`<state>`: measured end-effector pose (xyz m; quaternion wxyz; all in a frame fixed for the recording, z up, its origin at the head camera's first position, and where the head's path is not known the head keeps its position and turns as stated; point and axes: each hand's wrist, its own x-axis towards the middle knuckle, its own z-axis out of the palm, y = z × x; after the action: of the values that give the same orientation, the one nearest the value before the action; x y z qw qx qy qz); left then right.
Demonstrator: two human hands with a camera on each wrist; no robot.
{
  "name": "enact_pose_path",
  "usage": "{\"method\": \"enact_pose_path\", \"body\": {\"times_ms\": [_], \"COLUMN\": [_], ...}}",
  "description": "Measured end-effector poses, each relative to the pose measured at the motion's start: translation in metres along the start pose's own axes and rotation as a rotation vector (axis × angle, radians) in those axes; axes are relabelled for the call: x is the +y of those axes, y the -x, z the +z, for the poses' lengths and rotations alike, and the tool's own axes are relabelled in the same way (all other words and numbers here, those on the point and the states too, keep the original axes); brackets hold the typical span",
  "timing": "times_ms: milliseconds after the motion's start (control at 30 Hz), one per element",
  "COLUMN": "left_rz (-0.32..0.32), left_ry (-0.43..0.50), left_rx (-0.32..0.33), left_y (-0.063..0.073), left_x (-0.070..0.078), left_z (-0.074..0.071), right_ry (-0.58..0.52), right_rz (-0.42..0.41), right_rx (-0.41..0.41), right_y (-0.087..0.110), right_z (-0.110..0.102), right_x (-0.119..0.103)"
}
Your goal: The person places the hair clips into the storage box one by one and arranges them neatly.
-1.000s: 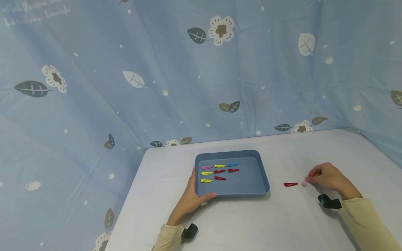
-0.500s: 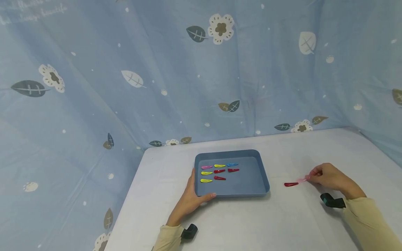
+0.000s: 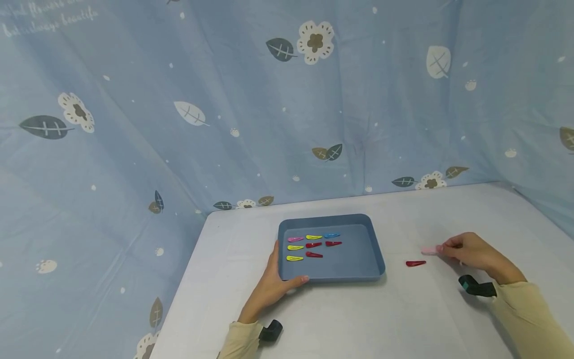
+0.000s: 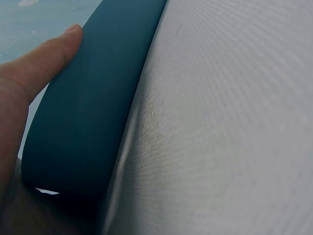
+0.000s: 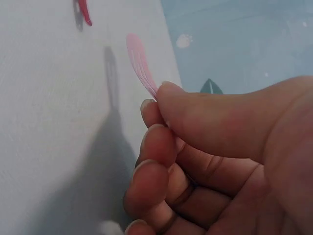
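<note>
My right hand pinches a pink snap hair clip between thumb and forefinger, just above the white table. The clip's rounded end points left, away from the fingers. Close by on the cloth lies a red hair clip. My left hand holds the near left corner of a blue-grey tray, fingers along its left wall and thumb on the front rim. Inside the tray, rows of hair clips include a pink one, a blue one, several yellow and several red ones.
White cloth covers the table. A blue curtain printed with leaves and flowers hangs behind and to the left. The tray's raised walls surround the clips, which lie mostly in its left half.
In my right hand, the pink clip has turned from pointing down to lying level, its rounded end leftward. The hand has shifted slightly right. My left hand and the tray have stayed put.
</note>
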<state>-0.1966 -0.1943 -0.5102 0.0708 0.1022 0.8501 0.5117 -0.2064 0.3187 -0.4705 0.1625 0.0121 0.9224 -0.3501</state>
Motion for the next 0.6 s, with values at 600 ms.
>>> {"method": "enact_pose_path", "body": {"times_ms": [600], "left_rz": [-0.014], "left_ry": [-0.004], "left_rx": [0.006], "left_y": [0.0015], "left_x": [0.0012], "left_z": [0.0009], "right_ry": [-0.154], "right_rz": [0.029], "right_rx": [-0.028], "right_y": [-0.0008], "right_z": [-0.0015], "right_x": [-0.0023]}}
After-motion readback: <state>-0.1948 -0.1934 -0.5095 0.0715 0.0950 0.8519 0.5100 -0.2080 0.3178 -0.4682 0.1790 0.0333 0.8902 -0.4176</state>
